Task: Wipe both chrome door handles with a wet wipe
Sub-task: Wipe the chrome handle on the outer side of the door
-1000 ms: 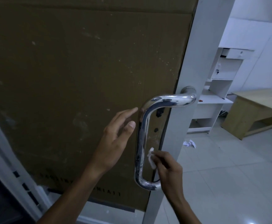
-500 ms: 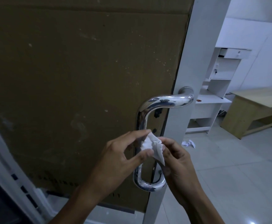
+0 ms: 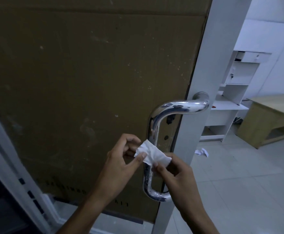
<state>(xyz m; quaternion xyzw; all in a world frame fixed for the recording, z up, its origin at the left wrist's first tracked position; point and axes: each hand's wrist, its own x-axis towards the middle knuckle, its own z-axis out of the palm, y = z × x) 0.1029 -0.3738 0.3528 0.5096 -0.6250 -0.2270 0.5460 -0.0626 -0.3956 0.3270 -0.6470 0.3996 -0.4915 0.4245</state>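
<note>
Chrome door handle is the only one of the two you can see from the head view, a curved pull bar mounted on the white door edge, running out from its upper mount, bending down along the brown cardboard-covered panel, and curling back at the bottom. You are holding the wet wipe in front of the bar's middle stretch, with your left hand pinching its left end between thumb and forefinger, and your right hand pinching its right end the same way, so both hands are closed on the wipe and neither one grips the handle. The wipe looks stretched out flat between them, just in front of the bar; whether it touches the chrome you cannot tell from here. Judging by this, you are readying or refolding the wipe rather than rubbing, so the handle cannot be called finished, and the second handle, out of sight, appears to be left to do. The bar's lower curl sits below and between your hands, its upper bend above them. Far right, a crumpled scrap lies on the tiled floor.
</note>
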